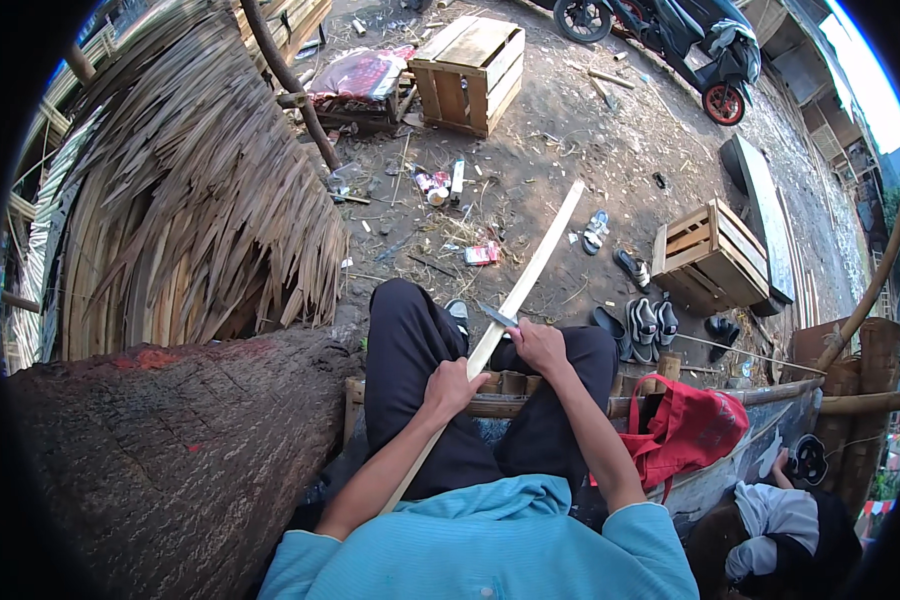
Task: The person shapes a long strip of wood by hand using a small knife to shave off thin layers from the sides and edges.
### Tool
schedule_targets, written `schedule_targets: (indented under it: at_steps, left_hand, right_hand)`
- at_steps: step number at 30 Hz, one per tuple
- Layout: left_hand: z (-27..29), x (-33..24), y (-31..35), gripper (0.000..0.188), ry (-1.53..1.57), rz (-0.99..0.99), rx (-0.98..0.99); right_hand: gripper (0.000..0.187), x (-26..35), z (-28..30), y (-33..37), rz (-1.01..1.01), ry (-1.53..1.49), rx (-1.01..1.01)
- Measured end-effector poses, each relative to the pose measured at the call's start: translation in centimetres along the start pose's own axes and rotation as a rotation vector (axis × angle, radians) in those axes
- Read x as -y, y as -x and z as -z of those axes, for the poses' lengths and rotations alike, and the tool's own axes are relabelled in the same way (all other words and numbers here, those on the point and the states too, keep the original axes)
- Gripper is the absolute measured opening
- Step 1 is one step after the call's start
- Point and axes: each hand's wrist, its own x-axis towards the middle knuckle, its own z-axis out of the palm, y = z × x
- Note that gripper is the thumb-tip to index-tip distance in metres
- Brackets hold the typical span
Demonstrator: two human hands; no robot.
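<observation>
A long pale strip that looks like split bamboo or wood runs from beside my left forearm, between my knees, out over the ground. My left hand is wrapped round it near my lap. Farther along, my right hand is closed on the handle of a knife. The blade points left and lies across the strip, apparently touching it. The knife's handle is mostly hidden in my fingers.
A thick dark log lies at my left, below a dry leaf thatch. A red bag rests at my right, near another person. Ahead are wooden crates, shoes and a motorbike.
</observation>
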Motion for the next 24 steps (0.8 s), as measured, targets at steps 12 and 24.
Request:
schedule_targets:
  at_steps: [12,24]
  left_hand:
    - [0.1,-0.4,0.3,0.048,-0.042,-0.002,-0.027]
    - [0.1,-0.2,0.4,0.048,-0.014,-0.033,-0.041]
  right_hand:
    - [0.041,-0.9,0.7,-1.3,-0.017,0.025,-0.012]
    - [0.036,0.1,1.8,0.0,0.071,-0.017,0.047]
